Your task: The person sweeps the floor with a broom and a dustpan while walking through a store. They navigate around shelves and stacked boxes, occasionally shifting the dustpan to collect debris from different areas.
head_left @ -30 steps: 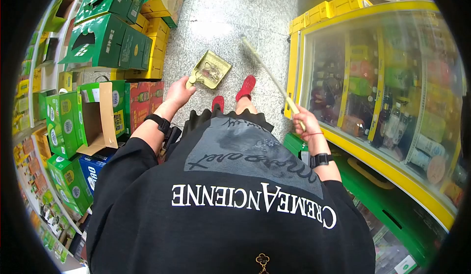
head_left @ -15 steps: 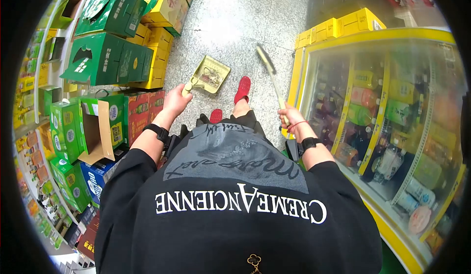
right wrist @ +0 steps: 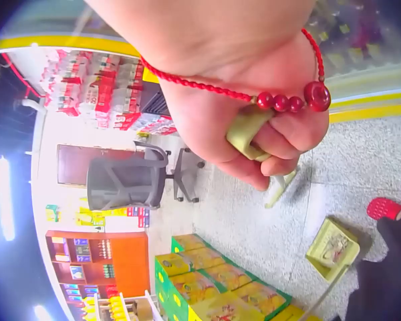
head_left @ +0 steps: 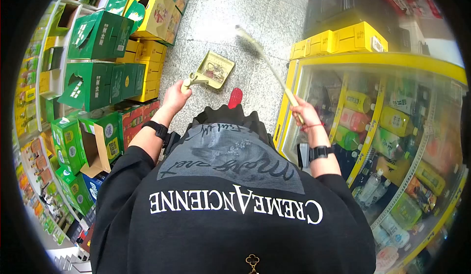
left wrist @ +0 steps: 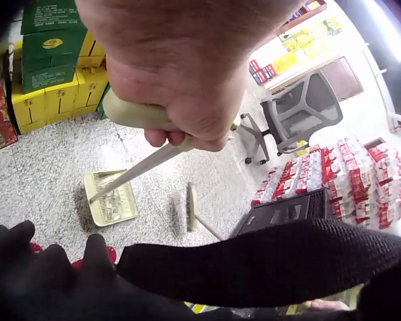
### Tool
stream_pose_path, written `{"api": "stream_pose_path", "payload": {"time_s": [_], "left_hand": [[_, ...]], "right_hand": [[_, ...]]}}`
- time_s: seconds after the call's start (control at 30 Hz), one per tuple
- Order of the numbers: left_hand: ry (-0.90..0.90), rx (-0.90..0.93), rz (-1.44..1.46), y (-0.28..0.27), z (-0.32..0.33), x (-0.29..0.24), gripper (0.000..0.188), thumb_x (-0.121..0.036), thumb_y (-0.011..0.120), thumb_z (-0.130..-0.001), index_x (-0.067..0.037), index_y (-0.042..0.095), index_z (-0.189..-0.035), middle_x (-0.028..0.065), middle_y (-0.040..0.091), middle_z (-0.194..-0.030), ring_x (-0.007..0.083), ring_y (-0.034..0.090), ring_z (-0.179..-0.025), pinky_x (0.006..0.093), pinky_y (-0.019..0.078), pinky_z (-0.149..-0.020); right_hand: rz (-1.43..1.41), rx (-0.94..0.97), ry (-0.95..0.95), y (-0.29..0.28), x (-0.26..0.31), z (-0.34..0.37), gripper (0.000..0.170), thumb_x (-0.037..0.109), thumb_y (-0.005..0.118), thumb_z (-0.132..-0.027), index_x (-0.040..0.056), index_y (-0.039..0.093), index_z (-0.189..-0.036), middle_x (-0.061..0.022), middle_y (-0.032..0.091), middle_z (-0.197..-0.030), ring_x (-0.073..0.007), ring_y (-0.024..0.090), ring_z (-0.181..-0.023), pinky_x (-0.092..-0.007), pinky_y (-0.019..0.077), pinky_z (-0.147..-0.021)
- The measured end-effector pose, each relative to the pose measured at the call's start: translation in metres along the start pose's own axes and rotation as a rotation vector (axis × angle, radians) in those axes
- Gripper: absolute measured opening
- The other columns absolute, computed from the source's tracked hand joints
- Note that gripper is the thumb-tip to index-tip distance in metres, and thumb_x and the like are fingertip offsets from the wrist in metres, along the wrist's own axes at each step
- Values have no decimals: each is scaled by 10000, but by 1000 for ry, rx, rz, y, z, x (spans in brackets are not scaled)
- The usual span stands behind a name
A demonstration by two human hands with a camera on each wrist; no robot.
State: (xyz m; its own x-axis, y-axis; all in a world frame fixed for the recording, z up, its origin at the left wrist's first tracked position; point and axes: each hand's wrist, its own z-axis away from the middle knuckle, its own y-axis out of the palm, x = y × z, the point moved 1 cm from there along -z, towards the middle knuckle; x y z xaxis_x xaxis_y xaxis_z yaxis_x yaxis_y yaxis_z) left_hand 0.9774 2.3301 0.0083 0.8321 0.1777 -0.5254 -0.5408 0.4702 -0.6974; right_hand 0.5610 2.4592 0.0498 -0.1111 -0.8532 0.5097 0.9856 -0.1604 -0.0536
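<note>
My left hand [head_left: 175,98] grips the pale yellow-green handle of a long-handled dustpan [head_left: 226,78]. Its pan, low over the floor ahead of me, holds dark litter and scraps; in the left wrist view the pan [left wrist: 127,208] shows comb-like teeth along one side. My right hand [head_left: 306,114] has its fingers curled round the handle end of a broom [head_left: 270,64] of the same colour. The broom slants forward and its bristled head lies beyond the pan and to its right, apart from it. In the right wrist view, the hand [right wrist: 254,134] partly covers the broom.
A glass-topped freezer [head_left: 382,60] with yellow edges flanks me on the right, yellow boxes [head_left: 360,36] behind it. Stacked green cartons [head_left: 93,85] and an opened box [head_left: 100,146] line the left. An office chair [left wrist: 301,110] stands further off. A red shoe [head_left: 236,97] shows below.
The broom head swung back toward me, then forward and left again. I have moved forward along the aisle, with the dustpan staying ahead in my left hand.
</note>
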Motion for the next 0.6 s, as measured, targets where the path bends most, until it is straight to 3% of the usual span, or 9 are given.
{"api": "stream_pose_path", "payload": {"time_s": [0.13, 0.23, 0.3, 0.37, 0.43, 0.53, 0.6], "left_hand": [[-13, -54, 34, -4, -16, -4, 392, -273, 601, -750, -70, 582, -1086, 196, 635, -969, 345, 602, -941, 408, 468, -815], [-27, -60, 54, -7, -29, -9, 387, -271, 603, -750, -70, 585, -1080, 194, 636, -967, 343, 602, -939, 406, 468, -816], [-38, -66, 38, -8, -36, -10, 383, -278, 604, -749, -74, 589, -1074, 194, 636, -969, 343, 602, -940, 408, 468, -818], [-26, -75, -16, -6, -48, -6, 389, -289, 605, -748, -78, 588, -1074, 193, 635, -975, 345, 600, -944, 412, 467, -823], [-27, -71, -2, -6, -57, -7, 394, -293, 606, -746, -78, 586, -1076, 193, 634, -978, 349, 597, -947, 413, 467, -826], [-40, -55, 12, -12, -68, -9, 397, -296, 609, -744, -80, 584, -1076, 191, 634, -975, 353, 594, -949, 414, 467, -828], [-40, -49, 13, -16, -77, -7, 395, -296, 611, -743, -82, 583, -1074, 190, 635, -970, 355, 593, -949, 415, 467, -827]], "right_hand": [[-73, -116, 45, -10, 41, -54, 603, 120, 572, -836, 135, 341, -1393, 43, 464, -601, -41, 398, -426, -193, 314, -335], [-112, -163, 117, -13, 48, -94, 465, 129, 577, -841, 138, 448, -1288, 41, 460, -602, -47, 406, -438, -193, 326, -346], [-142, -73, 145, -7, 45, -110, 151, 135, 590, -831, 134, 513, -961, 41, 456, -589, -75, 415, -457, -222, 338, -370], [-5, -51, 123, 9, 35, -108, 197, 115, 579, -822, 135, 510, -1006, 19, 459, -620, -92, 419, -477, -252, 361, -375], [139, -8, 112, 24, 24, -99, 345, 103, 581, -814, 147, 498, -1146, 20, 451, -635, -93, 420, -501, -256, 363, -388], [155, 110, 183, 41, 42, -65, 589, 94, 594, -793, 188, 402, -1342, 39, 442, -636, -82, 413, -505, -232, 337, -418], [90, 172, 199, 39, 53, -59, 609, 91, 597, -787, 180, 391, -1353, 40, 443, -635, -73, 412, -504, -230, 332, -418]]}}
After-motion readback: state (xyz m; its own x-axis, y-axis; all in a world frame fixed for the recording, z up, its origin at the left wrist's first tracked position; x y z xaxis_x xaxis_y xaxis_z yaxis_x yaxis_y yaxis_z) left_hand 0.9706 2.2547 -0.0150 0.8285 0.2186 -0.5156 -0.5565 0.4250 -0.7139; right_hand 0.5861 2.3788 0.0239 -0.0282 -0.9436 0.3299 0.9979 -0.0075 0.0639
